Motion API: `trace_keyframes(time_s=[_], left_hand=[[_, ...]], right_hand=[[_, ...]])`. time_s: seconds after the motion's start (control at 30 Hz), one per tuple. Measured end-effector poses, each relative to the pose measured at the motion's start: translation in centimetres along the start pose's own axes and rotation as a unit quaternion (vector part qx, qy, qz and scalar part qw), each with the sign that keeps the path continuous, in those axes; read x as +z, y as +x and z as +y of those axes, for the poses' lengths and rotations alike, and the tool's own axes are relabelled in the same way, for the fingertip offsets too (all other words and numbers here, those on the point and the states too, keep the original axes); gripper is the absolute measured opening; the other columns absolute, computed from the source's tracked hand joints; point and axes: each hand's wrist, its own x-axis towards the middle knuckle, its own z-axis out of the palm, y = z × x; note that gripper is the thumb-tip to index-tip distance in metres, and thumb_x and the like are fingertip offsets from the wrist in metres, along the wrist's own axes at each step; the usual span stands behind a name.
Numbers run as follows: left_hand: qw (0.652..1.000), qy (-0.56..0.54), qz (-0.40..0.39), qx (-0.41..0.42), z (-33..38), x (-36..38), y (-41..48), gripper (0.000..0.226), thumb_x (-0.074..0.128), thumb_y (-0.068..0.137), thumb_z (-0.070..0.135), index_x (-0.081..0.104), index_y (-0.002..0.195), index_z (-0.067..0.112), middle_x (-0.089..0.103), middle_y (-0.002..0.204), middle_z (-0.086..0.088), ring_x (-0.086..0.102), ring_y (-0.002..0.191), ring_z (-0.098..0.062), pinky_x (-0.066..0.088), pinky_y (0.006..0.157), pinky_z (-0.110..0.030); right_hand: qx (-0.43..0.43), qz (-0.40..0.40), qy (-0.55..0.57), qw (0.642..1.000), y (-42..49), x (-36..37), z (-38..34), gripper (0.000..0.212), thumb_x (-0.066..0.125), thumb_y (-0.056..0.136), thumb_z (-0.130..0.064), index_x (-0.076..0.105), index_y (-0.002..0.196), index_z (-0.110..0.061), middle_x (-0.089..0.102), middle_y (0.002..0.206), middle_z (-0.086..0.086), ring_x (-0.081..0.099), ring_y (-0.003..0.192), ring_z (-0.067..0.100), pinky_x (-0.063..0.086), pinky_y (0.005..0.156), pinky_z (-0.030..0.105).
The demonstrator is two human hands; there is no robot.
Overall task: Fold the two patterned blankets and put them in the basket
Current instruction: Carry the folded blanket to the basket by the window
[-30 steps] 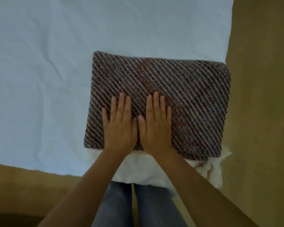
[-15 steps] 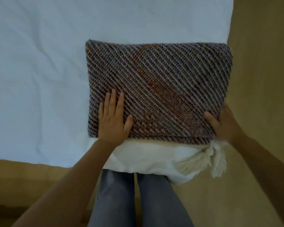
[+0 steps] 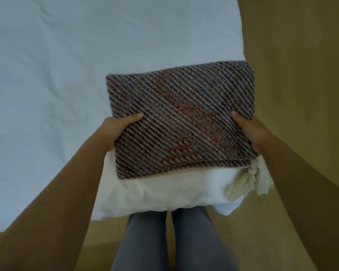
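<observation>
Together, the left hand (image 3: 116, 128) and right hand (image 3: 250, 132) clasped one folded, diagonally striped brown knit blanket (image 3: 181, 116) by its side edges, two cream tassels (image 3: 250, 182) hanging at its near right corner.

Left hand (image 3: 119, 127) is gripping the folded blanket (image 3: 182, 114) at its 9 o'clock edge, thumb on top; right hand (image 3: 250, 132) is gripping the 3 o'clock edge. Cream tassels (image 3: 250, 182) are hanging at 5 o'clock. White sheet (image 3: 67, 75) is lying beneath.
</observation>
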Motion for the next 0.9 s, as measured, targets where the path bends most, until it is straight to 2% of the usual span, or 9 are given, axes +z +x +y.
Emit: trace_keyframes(time_s=[0.1, 0.23, 0.37, 0.43, 0.6, 0.67, 0.73, 0.8, 0.9], left_hand=[[0.999, 0.017, -0.043, 0.022, 0.4, 0.1, -1.5, 0.079, 0.082, 0.047, 0.035, 0.056, 0.118, 0.013, 0.064, 0.111, -0.002, 0.061, 0.090, -0.014, 0.046, 0.077, -0.028], [0.993, 0.023, -0.066, 0.097, 1.5, 1.9, -5.3, 0.049, 0.080, 0.066, 0.021, 0.061, 0.111, 0.016, 0.068, 0.098, 0.006, 0.066, 0.087, -0.011, 0.050, 0.067, -0.023], [0.974, 0.086, -0.113, 0.177, 3.9, 6.6, -10.5, 0.042, 0.077, 0.070, 0.016, 0.063, 0.110, 0.020, 0.069, 0.097, 0.009, 0.069, 0.081, -0.006, 0.053, 0.060, -0.017], [0.959, 0.124, -0.143, 0.213, 5.1, 9.9, -13.5, 0.042, 0.077, 0.071, 0.015, 0.062, 0.110, 0.022, 0.068, 0.098, 0.011, 0.067, 0.083, -0.005, 0.051, 0.062, -0.017], [0.913, 0.201, -0.232, 0.269, 5.7, 21.0, -21.6, 0.041, 0.077, 0.071, 0.016, 0.064, 0.109, 0.022, 0.069, 0.101, 0.009, 0.066, 0.089, -0.009, 0.050, 0.070, -0.023], [0.890, 0.231, -0.271, 0.285, 4.3, 26.5, -25.1, 0.039, 0.077, 0.071, 0.017, 0.064, 0.106, 0.025, 0.068, 0.101, 0.011, 0.066, 0.090, -0.009, 0.049, 0.071, -0.024], [0.865, 0.262, -0.309, 0.295, 1.9, 32.3, -28.5, 0.044, 0.077, 0.071, 0.018, 0.062, 0.112, 0.025, 0.067, 0.109, 0.007, 0.064, 0.096, -0.012, 0.049, 0.081, -0.029], [0.843, 0.299, -0.340, 0.291, -1.4, 38.0, -31.9, 0.047, 0.076, 0.072, 0.019, 0.058, 0.115, 0.025, 0.063, 0.118, 0.002, 0.061, 0.102, -0.019, 0.046, 0.090, -0.036], [0.791, 0.365, -0.386, 0.304, -7.5, 45.5, -37.1, 0.037, 0.076, 0.073, 0.023, 0.060, 0.105, 0.032, 0.066, 0.111, 0.005, 0.062, 0.101, -0.019, 0.047, 0.094, -0.041]], right_hand=[[0.012, 0.029, 0.027, 0.999, -2.6, -0.3, 0.3, 0.053, 0.067, 0.082, -0.034, 0.050, 0.130, -0.018, 0.059, 0.126, 0.005, 0.059, 0.099, 0.020, 0.046, 0.088, 0.032], [-0.067, 0.096, 0.047, 0.992, -7.4, -1.2, 0.1, 0.054, 0.070, 0.080, -0.028, 0.050, 0.128, -0.016, 0.060, 0.116, -0.002, 0.059, 0.099, 0.016, 0.045, 0.077, 0.024], [-0.093, 0.176, 0.089, 0.976, -13.3, -4.0, 1.0, 0.050, 0.069, 0.082, -0.025, 0.047, 0.125, -0.017, 0.055, 0.110, -0.004, 0.054, 0.097, 0.016, 0.043, 0.082, 0.030], [-0.092, 0.212, 0.128, 0.965, -16.3, -6.6, 2.0, 0.049, 0.069, 0.081, -0.026, 0.047, 0.125, -0.019, 0.056, 0.111, -0.004, 0.055, 0.098, 0.017, 0.044, 0.085, 0.033], [-0.100, 0.332, 0.205, 0.915, -25.1, -16.1, 6.5, 0.048, 0.069, 0.081, -0.028, 0.050, 0.124, -0.018, 0.059, 0.116, -0.002, 0.058, 0.100, 0.019, 0.047, 0.088, 0.037], [-0.100, 0.383, 0.232, 0.888, -29.1, -19.8, 9.2, 0.043, 0.068, 0.082, -0.029, 0.050, 0.120, -0.020, 0.059, 0.110, -0.005, 0.057, 0.096, 0.016, 0.047, 0.087, 0.034], [-0.103, 0.432, 0.254, 0.859, -33.1, -23.4, 12.5, 0.037, 0.066, 0.084, -0.029, 0.051, 0.118, -0.024, 0.058, 0.105, -0.009, 0.056, 0.091, 0.011, 0.045, 0.083, 0.028], [-0.090, 0.467, 0.280, 0.834, -37.0, -26.5, 16.3, 0.036, 0.064, 0.086, -0.028, 0.053, 0.120, -0.021, 0.059, 0.106, -0.007, 0.057, 0.093, 0.013, 0.044, 0.081, 0.027], [-0.058, 0.515, 0.317, 0.795, -42.7, -30.3, 22.5, 0.029, 0.061, 0.088, -0.027, 0.055, 0.117, -0.024, 0.061, 0.102, -0.010, 0.059, 0.089, 0.012, 0.045, 0.079, 0.028]])
